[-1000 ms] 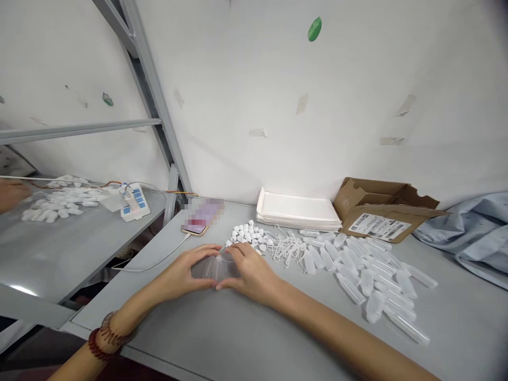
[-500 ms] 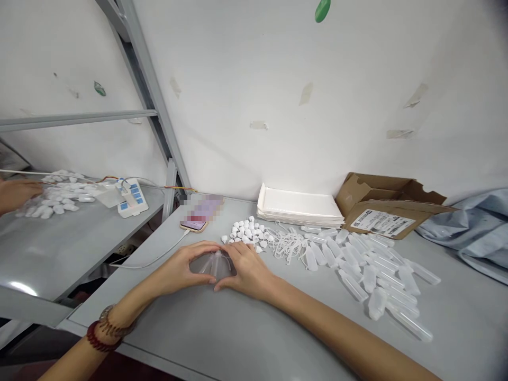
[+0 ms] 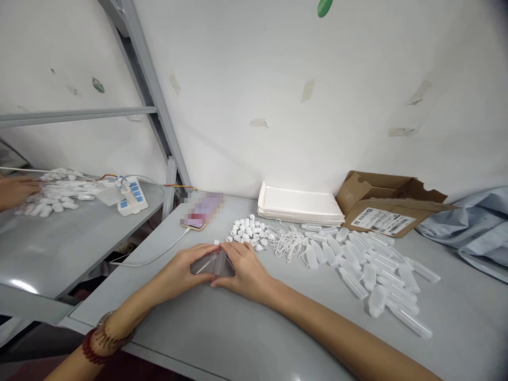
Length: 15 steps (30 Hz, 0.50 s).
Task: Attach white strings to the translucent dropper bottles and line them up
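A small bunch of clear plastic vials is lying on the grey worktop, and the left hand and right hand are cupping it, each grip closing around it. White caps are lying just beyond.

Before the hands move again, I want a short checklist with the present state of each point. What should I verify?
1. Both hands on the clear bottles: ok, left hand and right hand cup them on the table.
2. Bottles capped: cannot tell, hands hide them.
3. White caps near: ok, just behind the hands.
4. White loops near: ok, right of the caps.
5. Loose bottles available: ok, lying to the right.
6. Phone cable apart from the left hand: ok.
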Tool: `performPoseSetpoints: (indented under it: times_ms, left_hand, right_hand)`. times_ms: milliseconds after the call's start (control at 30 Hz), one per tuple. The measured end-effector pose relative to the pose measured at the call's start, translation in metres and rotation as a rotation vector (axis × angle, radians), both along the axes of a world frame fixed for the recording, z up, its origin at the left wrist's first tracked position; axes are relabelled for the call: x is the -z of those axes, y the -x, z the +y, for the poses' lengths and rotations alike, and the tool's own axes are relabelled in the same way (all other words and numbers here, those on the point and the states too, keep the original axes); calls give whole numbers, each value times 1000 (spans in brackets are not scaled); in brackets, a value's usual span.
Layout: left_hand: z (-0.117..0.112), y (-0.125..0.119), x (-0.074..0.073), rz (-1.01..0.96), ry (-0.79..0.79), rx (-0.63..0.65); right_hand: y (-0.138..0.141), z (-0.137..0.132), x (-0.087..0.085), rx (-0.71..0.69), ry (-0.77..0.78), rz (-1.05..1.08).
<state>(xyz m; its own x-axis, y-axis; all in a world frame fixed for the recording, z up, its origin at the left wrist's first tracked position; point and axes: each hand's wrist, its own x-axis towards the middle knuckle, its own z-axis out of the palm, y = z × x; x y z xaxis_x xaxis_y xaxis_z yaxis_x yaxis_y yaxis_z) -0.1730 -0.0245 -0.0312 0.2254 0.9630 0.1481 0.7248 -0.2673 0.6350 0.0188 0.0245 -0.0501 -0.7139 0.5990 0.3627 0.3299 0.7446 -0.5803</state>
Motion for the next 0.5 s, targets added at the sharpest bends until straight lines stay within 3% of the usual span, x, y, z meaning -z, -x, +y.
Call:
performPoseSetpoints:
  times_ms: [200, 500]
  left_hand:
    - [-4, -3, -5, 2, 15, 6]
    - [-10, 17, -23, 0, 234, 55]
  right_hand:
    - [0, -7, -4, -37, 34, 50]
    - [0, -6, -1, -31, 67, 29]
